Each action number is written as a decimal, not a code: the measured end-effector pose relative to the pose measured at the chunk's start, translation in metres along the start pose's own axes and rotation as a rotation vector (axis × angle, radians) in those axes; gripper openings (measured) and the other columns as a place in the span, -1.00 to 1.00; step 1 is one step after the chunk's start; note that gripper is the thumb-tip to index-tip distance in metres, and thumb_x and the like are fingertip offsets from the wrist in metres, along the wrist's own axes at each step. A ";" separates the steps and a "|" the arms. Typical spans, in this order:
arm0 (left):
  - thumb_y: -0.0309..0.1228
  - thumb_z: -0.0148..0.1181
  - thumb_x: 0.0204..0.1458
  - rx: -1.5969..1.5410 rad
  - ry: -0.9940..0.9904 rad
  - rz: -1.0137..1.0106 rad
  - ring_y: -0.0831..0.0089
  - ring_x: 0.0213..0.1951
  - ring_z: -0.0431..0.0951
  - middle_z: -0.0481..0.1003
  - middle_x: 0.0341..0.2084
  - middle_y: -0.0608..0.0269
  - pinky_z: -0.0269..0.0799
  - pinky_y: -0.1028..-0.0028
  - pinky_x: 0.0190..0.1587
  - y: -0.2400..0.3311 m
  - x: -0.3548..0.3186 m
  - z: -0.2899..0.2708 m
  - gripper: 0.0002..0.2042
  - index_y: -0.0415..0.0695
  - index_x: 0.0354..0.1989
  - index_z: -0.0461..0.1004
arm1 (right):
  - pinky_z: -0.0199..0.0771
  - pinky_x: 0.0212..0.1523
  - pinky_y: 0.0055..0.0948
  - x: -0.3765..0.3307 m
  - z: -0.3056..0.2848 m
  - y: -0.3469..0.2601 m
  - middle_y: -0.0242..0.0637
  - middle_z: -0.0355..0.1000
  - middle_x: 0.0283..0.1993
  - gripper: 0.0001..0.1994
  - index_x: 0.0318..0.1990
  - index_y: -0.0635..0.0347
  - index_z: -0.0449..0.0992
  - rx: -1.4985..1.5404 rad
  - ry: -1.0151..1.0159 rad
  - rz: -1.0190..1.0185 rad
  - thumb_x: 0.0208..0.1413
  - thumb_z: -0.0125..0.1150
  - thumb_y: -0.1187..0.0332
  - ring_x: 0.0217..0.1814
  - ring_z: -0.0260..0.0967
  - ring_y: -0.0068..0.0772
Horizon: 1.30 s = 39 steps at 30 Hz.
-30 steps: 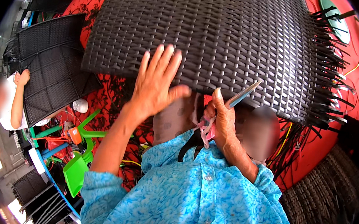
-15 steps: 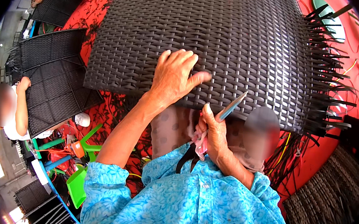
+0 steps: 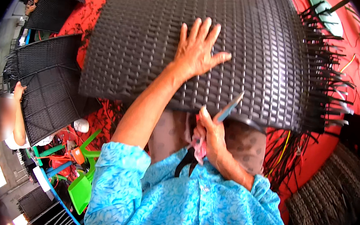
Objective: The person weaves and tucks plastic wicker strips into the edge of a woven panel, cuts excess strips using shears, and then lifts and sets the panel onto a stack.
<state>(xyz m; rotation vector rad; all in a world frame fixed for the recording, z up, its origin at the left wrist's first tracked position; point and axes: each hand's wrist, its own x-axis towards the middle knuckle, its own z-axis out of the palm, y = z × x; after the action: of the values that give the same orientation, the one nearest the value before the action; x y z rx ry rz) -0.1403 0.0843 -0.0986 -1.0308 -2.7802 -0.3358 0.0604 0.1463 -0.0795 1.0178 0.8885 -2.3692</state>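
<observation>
A large dark woven panel (image 3: 255,63) of flat plastic strips lies before me, its near edge over my knees. Flat on the weave rests my left hand (image 3: 198,48), fingers spread and nothing in it. My right hand (image 3: 213,136) is closed round a pointed knife (image 3: 230,107), low in front of the near edge. The blade points up and to the right, above the weave. Pink wrapping (image 3: 199,146) shows at that fist; the handle itself is hidden. Loose strip ends (image 3: 323,83) stick out along the panel's right side.
At the left, a co-worker's hand (image 3: 19,90) holds another woven panel (image 3: 51,86); a second person sits farther back. A green dustpan (image 3: 79,193) and tools lie at lower left. Another woven piece (image 3: 328,203) is at lower right. Strip scraps litter the red floor (image 3: 97,2).
My left hand has slid farther forward and slightly right over the panel, its fingers spreading wider. The right hand with the knife has barely moved.
</observation>
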 end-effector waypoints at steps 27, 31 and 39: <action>-0.32 0.18 0.06 -1.443 -0.830 0.011 0.73 -0.47 0.40 0.45 -0.53 0.44 0.34 0.67 -0.36 0.103 -0.022 -0.095 -0.82 -0.20 -0.37 0.49 | -0.01 -0.61 -0.65 -0.077 -0.107 -0.092 -0.53 0.17 -0.56 -0.74 -0.03 0.08 0.39 0.353 -0.152 -0.736 0.23 0.00 0.19 -0.66 -0.09 -0.77; -0.23 0.17 0.05 -1.530 -0.533 -0.247 0.61 -0.52 0.37 0.41 -0.59 0.36 0.31 0.61 -0.35 0.063 -0.020 -0.123 -0.78 -0.14 -0.43 0.43 | -0.01 -0.61 -0.65 -0.097 -0.146 -0.125 -0.49 0.19 -0.49 -0.77 -0.10 0.18 0.42 0.578 -0.311 -0.749 0.25 -0.05 0.26 -0.66 -0.06 -0.74; -0.22 0.06 0.14 -1.957 -0.126 -0.474 0.40 -0.47 0.35 0.28 -0.65 0.36 0.30 0.36 -0.26 -0.016 -0.073 -0.131 -0.75 -0.13 -0.48 0.37 | -0.01 -0.56 -0.59 -0.134 -0.276 -0.140 -0.49 0.17 -0.49 -0.80 -0.15 0.23 0.44 0.550 -0.149 -0.803 0.22 0.02 0.30 -0.65 -0.03 -0.68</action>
<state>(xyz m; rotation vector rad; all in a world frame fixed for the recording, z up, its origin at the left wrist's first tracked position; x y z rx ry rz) -0.0868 -0.0070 0.0084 -0.2751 -1.8906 -3.2580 0.2008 0.4530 -0.0700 0.7068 0.6713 -3.4502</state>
